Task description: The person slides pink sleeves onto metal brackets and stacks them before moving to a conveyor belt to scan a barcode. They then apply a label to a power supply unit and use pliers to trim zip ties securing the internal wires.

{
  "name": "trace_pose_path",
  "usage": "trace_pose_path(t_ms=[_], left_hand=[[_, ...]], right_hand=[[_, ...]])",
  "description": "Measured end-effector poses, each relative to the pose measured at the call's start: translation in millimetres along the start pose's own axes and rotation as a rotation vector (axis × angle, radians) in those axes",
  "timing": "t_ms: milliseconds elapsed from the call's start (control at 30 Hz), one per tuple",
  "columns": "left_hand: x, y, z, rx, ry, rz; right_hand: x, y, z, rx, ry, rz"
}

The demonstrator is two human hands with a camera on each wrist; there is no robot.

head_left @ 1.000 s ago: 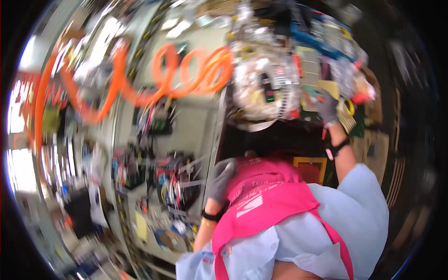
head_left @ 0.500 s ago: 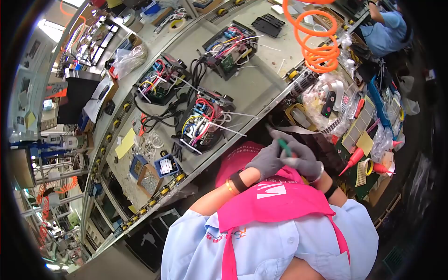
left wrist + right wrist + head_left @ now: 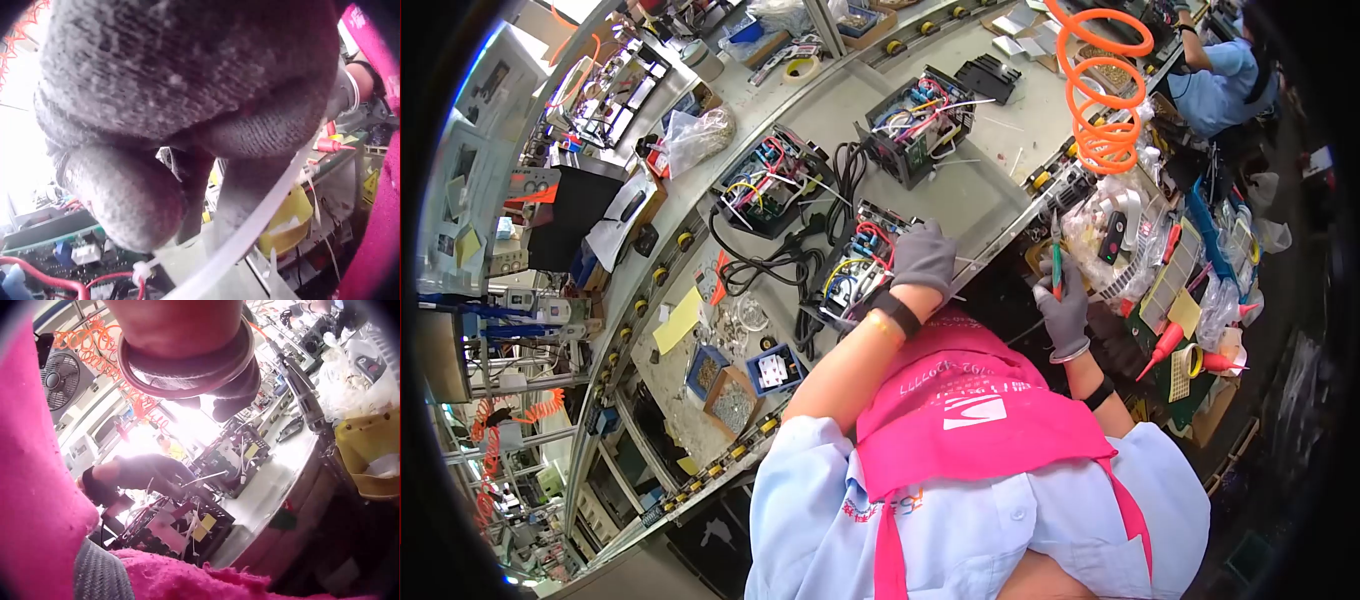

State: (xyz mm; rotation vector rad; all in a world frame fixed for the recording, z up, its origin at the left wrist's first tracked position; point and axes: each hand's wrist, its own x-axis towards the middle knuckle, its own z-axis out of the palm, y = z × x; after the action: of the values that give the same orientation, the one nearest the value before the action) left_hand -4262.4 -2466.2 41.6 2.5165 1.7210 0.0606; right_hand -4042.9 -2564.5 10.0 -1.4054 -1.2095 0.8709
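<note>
My gloved left hand (image 3: 925, 258) is at the right side of the nearest open electronic unit (image 3: 855, 275), fingers bent downward. In the left wrist view, a white cable tie (image 3: 250, 231) runs close to the bent fingers (image 3: 125, 197); whether they pinch anything is hidden. Wires and a small tie head (image 3: 142, 272) show below. To the right, my gloved right hand (image 3: 1065, 315) grips a small green-and-red-handled hand tool (image 3: 1056, 262), its tip upward, off the bench edge. The right wrist view shows the left hand (image 3: 150, 475) against the unit (image 3: 169, 531), with the tool hidden.
Two similar units (image 3: 770, 180) (image 3: 920, 120) stand beyond, with black cables (image 3: 785, 270) between. A coiled orange hose (image 3: 1105, 100) hangs at upper right. Right of me are plastic bags, a red-tipped bottle (image 3: 1165, 345) and a yellow container (image 3: 369, 453). Another person (image 3: 1225, 85) is at far right.
The hands, together over the apron half a second ago, have parted. My left moved up-left onto the nearest unit; my right moved slightly right with the tool, now upright.
</note>
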Motion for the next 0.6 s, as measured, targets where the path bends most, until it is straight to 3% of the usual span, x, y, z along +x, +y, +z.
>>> trace_pose_path(t_ms=[67,100,133,200,333,467,600], left_hand=[[13,-7,6,-0.118,-0.159,-0.131],[9,-13,-10,-0.020,-0.130,0.062],[4,-21,-22,-0.077,-0.044,0.100],[3,-43,-17,-0.357,0.073,-0.060],[-2,-61,-37,-1.053,-0.110,-0.538],[2,-75,-13,-1.157,-0.077,-0.525],[-1,-67,-23,-1.196,-0.083,-0.513]], right_hand=[[-4,9,-2,-0.161,0.054,-0.079],[-6,5,0,-0.174,0.081,-0.059],[-7,-3,2,-0.276,0.070,-0.132],[-5,-21,10,-0.486,0.040,-0.270],[-4,-25,43,-0.779,-0.132,-0.344],[2,-29,75,-0.831,-0.221,-0.389],[7,-33,93,-0.861,-0.232,-0.380]])
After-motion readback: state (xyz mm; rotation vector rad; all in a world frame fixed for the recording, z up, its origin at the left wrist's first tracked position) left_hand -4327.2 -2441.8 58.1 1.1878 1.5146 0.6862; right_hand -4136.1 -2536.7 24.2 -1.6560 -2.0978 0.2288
